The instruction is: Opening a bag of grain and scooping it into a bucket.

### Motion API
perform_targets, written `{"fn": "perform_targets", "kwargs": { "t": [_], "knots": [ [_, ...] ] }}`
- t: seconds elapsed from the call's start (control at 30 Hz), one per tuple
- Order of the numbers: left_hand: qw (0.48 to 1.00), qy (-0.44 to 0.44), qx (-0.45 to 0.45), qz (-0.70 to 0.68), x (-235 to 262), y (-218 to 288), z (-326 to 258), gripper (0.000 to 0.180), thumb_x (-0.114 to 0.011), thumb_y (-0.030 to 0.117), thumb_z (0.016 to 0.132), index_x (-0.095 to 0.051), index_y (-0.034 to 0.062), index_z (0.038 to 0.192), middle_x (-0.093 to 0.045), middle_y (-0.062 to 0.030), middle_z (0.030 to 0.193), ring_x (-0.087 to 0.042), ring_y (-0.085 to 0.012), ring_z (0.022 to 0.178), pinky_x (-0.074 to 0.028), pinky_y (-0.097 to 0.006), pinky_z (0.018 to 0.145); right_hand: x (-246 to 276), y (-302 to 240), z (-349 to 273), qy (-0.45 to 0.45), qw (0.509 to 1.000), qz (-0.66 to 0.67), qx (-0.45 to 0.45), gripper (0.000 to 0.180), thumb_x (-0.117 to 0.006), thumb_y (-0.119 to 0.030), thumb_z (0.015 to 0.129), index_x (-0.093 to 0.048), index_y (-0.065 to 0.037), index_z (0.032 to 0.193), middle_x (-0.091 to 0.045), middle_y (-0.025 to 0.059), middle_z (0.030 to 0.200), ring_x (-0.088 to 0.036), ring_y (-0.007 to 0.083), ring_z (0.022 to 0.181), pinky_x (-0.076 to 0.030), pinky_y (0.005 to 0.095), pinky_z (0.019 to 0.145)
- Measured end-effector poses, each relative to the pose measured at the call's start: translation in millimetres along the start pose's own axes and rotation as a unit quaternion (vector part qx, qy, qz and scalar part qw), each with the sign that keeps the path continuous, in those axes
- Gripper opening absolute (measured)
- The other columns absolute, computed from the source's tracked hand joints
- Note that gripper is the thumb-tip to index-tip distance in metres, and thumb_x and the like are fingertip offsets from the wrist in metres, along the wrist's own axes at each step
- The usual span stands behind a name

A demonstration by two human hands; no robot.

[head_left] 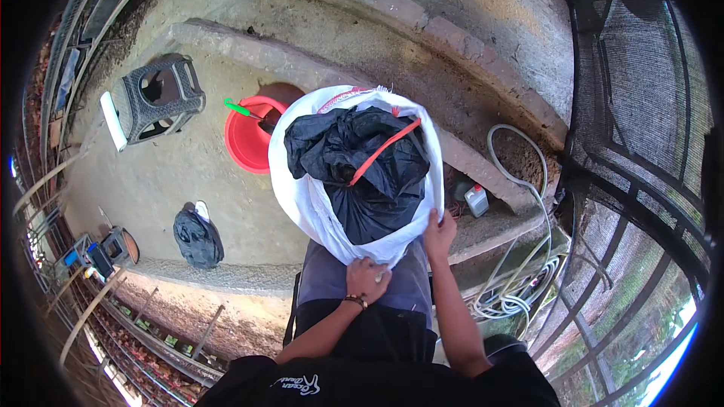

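1. Head view: the white sack [296,211] stands mouth up right before the person, over or against the knees, with the black bag [369,215] inside it
2. The left hand [368,280] is curled closed on the near rim; the right hand [440,237] pinches the rim at the right
3. Done, by the look of it: the bag sits within the sack, its top bunched; a red strap [383,152] lies across it
4. Not yet done: the sack's mouth is unclosed; what else is left I cannot tell
5. The red tub [240,139], a green-handled tool [237,108] in it, is partly hidden by the sack; whether they touch is unclear
6. Well apart lie a dark stool [139,109] and a coiled hose [515,303]; nothing visible blocks the hands
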State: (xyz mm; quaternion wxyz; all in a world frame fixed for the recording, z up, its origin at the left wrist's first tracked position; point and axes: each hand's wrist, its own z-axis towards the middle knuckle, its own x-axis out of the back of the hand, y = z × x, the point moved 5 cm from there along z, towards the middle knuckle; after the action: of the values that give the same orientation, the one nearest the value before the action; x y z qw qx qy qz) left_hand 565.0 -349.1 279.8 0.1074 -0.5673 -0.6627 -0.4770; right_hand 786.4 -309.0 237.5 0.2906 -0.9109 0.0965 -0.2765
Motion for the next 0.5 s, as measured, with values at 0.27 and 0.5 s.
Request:
{"fn": "perform_targets", "kwargs": {
  "t": [0.27, 0.5],
  "knots": [
    [0.723, 0.215, 0.515, -0.407, 16, -107, 16, 0.043, -0.056, 0.042, 0.084, -0.063, 0.0017, 0.071, -0.062, -0.0051, 0.065, -0.06, -0.0216, 0.059, -0.047, -0.035, 0.06, -86, 115, 40, -0.094, 0.737, 0.584, -0.326, 0.04, -0.041, -0.026, 0.092, -0.06, 0.006, 0.108, -0.062, 0.0183, 0.103, -0.06, 0.0282, 0.091, -0.045, 0.0409, 0.078],
    [0.418, 0.295, 0.55, -0.66, 55, -137, 10, 0.041, -0.07, 0.046, 0.075, -0.053, 0.0093, 0.069, -0.051, -0.0032, 0.063, -0.052, -0.0156, 0.058, -0.047, -0.024, 0.059, -46, 147, 127, -0.022, 0.96, -0.014, -0.277, 0.046, -0.046, -0.027, 0.08, -0.062, 0.009, 0.102, -0.066, 0.0178, 0.094, -0.062, 0.0268, 0.084, -0.046, 0.0411, 0.076]
  ]
}}
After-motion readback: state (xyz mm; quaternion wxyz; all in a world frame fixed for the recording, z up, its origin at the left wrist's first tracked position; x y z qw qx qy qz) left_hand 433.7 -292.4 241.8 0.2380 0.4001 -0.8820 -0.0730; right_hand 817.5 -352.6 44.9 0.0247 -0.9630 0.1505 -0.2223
